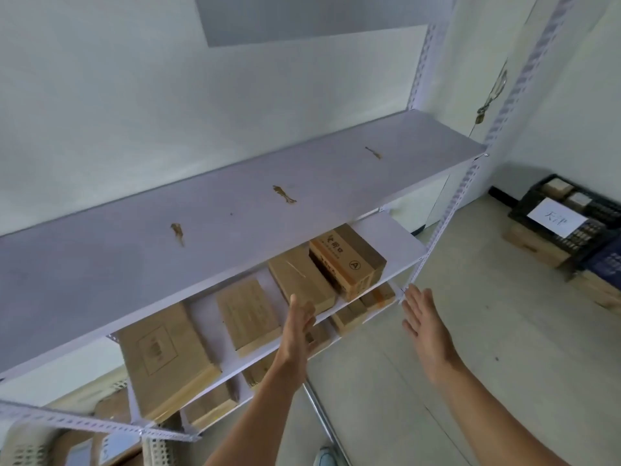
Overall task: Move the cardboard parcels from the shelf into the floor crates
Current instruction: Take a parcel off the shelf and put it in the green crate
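Observation:
A white metal shelf unit (235, 210) fills the view; its top board carries only tape scraps. On the second board lie several cardboard parcels: a printed box (347, 260) at the right, a flat one (300, 280) beside it, another (247, 316) in the middle and a large one (166, 359) at the left. More parcels (349, 317) sit on the board below. My left hand (297, 326) is open at the front edge, fingertips by the flat parcel. My right hand (425, 322) is open, spread in the air beside the right upright, holding nothing.
A black floor crate (568, 213) with a white paper label and boxes inside stands at the far right, with a blue crate (605, 264) next to it. A pale perforated basket (27, 445) sits at the bottom left. Bare floor lies between shelf and crates.

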Tool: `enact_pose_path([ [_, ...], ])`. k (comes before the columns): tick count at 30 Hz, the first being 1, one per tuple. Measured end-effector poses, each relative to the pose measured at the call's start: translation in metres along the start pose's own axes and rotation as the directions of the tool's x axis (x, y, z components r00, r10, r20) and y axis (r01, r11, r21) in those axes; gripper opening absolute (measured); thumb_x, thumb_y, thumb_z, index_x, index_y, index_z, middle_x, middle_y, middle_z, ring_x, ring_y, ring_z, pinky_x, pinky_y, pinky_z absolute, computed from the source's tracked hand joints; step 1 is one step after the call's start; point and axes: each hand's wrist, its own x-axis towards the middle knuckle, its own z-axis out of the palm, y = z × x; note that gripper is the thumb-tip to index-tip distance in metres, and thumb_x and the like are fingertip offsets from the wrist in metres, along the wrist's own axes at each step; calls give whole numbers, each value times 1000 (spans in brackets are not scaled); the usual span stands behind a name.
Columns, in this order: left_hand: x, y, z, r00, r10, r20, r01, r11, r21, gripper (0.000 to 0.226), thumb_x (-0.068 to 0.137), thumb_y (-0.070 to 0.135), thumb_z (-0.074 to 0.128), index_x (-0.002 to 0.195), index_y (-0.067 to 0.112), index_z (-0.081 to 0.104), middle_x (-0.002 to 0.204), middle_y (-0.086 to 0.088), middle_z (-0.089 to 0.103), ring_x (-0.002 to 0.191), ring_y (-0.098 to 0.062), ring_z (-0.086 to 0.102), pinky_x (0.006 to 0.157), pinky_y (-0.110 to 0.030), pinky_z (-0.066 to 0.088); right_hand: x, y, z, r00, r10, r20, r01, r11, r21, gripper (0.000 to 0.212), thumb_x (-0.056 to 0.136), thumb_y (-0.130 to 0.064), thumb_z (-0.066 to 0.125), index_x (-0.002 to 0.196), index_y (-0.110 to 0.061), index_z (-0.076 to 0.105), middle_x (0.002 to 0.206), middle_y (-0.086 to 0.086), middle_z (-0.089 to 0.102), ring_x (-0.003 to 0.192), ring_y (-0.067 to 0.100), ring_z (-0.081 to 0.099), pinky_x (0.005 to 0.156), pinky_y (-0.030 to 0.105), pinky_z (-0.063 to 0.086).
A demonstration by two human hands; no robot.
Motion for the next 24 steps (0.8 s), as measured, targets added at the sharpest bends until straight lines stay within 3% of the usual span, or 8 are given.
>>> enact_pose_path([
  [3,30,11,16,1000,-24,-20,24,1000,11,97,96,89,28,164,21,43,167,0,46,140,-16,47,121,-56,31,32,-15,-14,999,21,-34,-22,1000,-12,97,85,-79,33,166,-26,31,170,-8,35,155,11,34,130,39,24],
  [7,58,18,28,999,-35,-32,35,999,20,110,84,96,34,165,22,41,166,3,46,143,-16,47,123,-57,30,70,-28,-28,998,42,-41,-43,999,-21,96,85,-76,33,166,-25,29,171,-7,33,157,14,31,129,40,22],
  [12,89,21,36,991,-77,-108,77,997,-10,88,101,82,30,161,20,47,166,-2,47,145,-19,46,129,-67,21,117,-35,-41,997,73,-16,-73,997,-28,78,102,-67,27,167,-25,26,173,-6,29,159,14,28,131,41,21],
  [16,114,20,44,975,-117,-188,103,991,-81,84,102,77,34,159,18,49,166,-3,48,141,-20,47,124,-60,31,157,-34,-52,991,125,43,-123,991,-59,82,98,-70,29,167,-25,27,173,-6,29,158,13,29,131,40,18],
  [19,141,15,63,954,-151,-259,120,984,-130,81,103,74,37,157,16,51,166,-5,49,148,-25,45,112,-54,36,198,-28,-70,982,168,81,-163,984,-67,70,108,-63,23,166,-25,29,173,-5,29,157,13,30,132,44,15],
  [24,181,2,106,911,-189,-366,134,976,-171,79,106,70,34,161,14,46,168,-8,45,154,-27,42,116,-53,35,272,-13,-105,948,263,177,-235,958,-164,69,109,-62,23,167,-24,26,174,-4,26,158,14,29,132,45,13],
])
